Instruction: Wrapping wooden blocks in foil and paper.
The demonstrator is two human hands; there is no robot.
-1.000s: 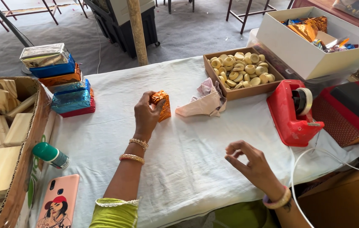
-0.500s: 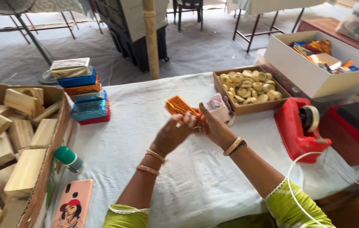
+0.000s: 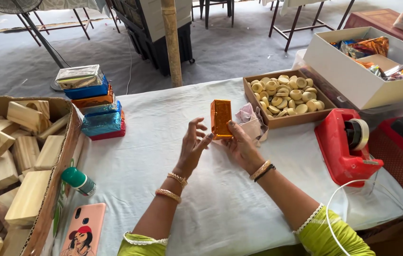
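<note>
Right hand: our right hand holds the orange foil-wrapped block upright, thumb on its right edge, palm under its lower end; grip pinching the block.
Left hand: our left hand sits just left of the block, fingers spread and curled, fingertips at the block's lower left corner; whether they press it we cannot tell.
Block: shiny orange, rectangular, long side vertical, lifted above the tabletop, between both hands.
Wrists: gold bangles on both; green sleeves at the elbows.
Right of grip: crumpled pale wrapping paper just beside the block, touching the shallow cardboard tray of round pale wooden pieces.
Further right: red tape dispenser with a tape roll, well apart from the hands; white box of coloured foil sheets behind it.
Left of grip: stack of foil-wrapped blocks, silver, blue, orange, blue, red, well apart.
Far left: cardboard box of bare wooden blocks at the tabletop edge.
Near left, below grip: green-capped bottle lying down; pink phone case flat just beside it.
Near right: white cable looping over the tabletop edge.
</note>
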